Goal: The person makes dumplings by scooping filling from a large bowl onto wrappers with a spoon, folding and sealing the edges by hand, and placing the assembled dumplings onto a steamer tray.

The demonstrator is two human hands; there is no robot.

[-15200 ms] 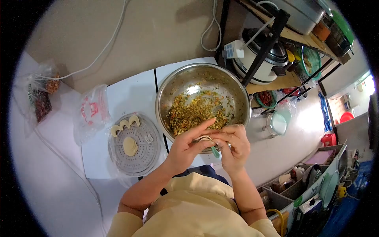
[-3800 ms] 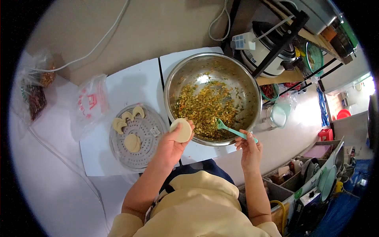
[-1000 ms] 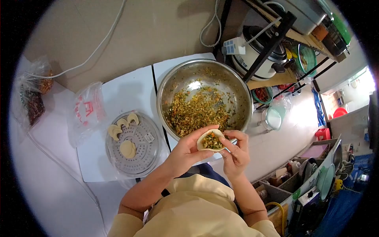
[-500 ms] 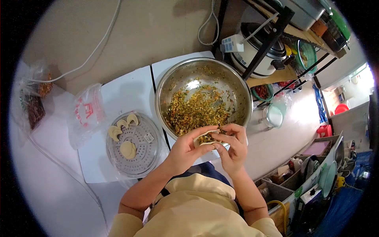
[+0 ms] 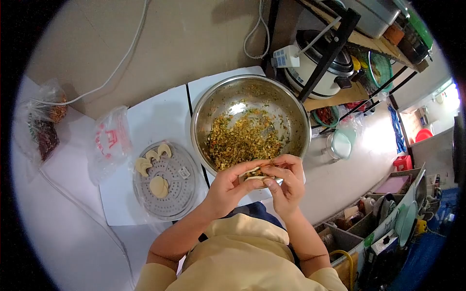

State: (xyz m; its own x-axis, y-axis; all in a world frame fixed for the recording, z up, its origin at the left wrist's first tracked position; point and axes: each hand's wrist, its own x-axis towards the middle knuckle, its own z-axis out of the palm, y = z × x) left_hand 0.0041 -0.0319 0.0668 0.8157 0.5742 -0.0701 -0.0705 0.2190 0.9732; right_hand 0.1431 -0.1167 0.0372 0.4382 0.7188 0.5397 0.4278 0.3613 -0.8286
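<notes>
We've got a dough wrapper (image 5: 255,178) in hand, just off the near side of the steel bowl (image 5: 292,136), partly above its near rim. It's bent up, w/ near & far edges raised & a gap btwn them where some filling (image 5: 252,173) shows; not sealed along that gap. Our L hand (image 5: 228,183) cups the L end: thumb along the near edge, fingers close together behind the far edge. Our R hand (image 5: 286,180) is at the R end, thumb & index tips pinching dough there; the other R fingers are curled, & we can't tell exactly what each tip touches. Hands nearly meet.

In the bowl: a heap of chopped veg mix (image 5: 242,138), yellow/green/orange bits, mostly L & near side, w/ flecks up the walls. L of the bowl, a round perforated tray (image 5: 182,200) on the white table (image 5: 162,111); on it a small stack of flat rounds (image 5: 158,187) &, farther back, a group of crescents (image 5: 145,165), some overlapping. Farther L of the bowl, past the tray, a clear plastic bag w/ red print (image 5: 110,138). Behind & R of the bowl, a white cooker w/ dark lid (image 5: 315,80) on a shelf (image 5: 361,97); R of the bowl, lower down, a pale bucket (image 5: 341,145).
</notes>
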